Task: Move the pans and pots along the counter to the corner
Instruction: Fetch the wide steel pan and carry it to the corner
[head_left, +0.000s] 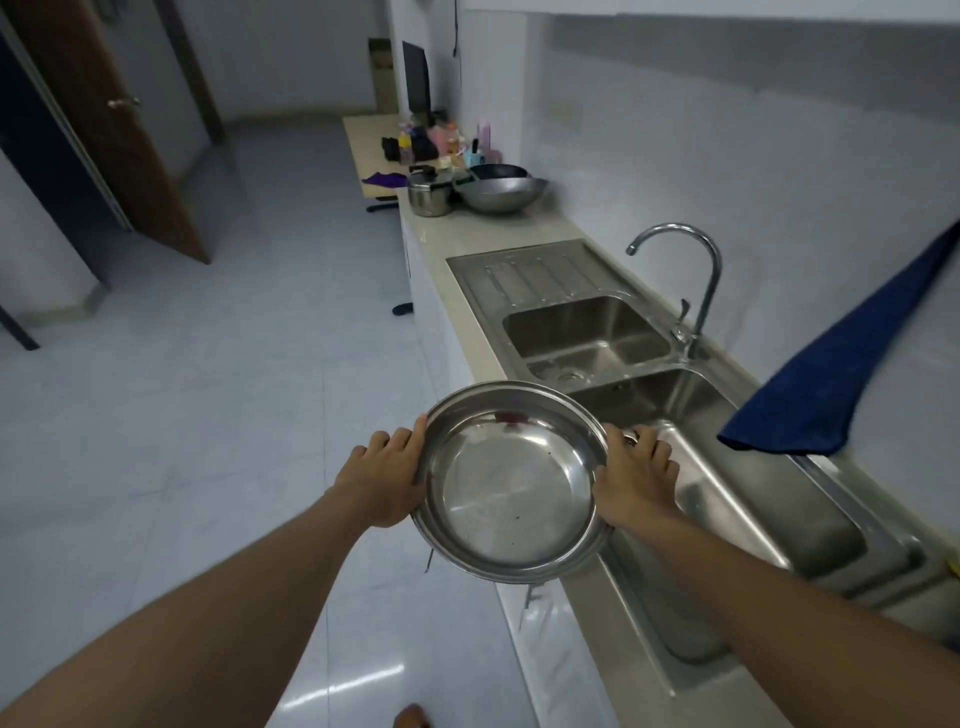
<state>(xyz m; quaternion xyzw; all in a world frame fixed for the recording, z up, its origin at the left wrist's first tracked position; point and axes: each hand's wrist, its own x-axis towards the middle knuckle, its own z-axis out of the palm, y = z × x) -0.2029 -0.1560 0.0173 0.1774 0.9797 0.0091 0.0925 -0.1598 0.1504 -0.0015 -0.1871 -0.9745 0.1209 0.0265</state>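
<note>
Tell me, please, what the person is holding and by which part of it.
A wide steel pan, gripped at its opposite sides by the left hand and right hand.

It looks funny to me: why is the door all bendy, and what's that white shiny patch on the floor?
Head view: the wide-angle lens bows the door and the counter edge; the white patch on the floor is glare from a light; the far bottles look blurry; the steel pan up close is sharp.

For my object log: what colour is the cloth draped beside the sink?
The cloth is plain dark blue; the head view shows it best.
</note>
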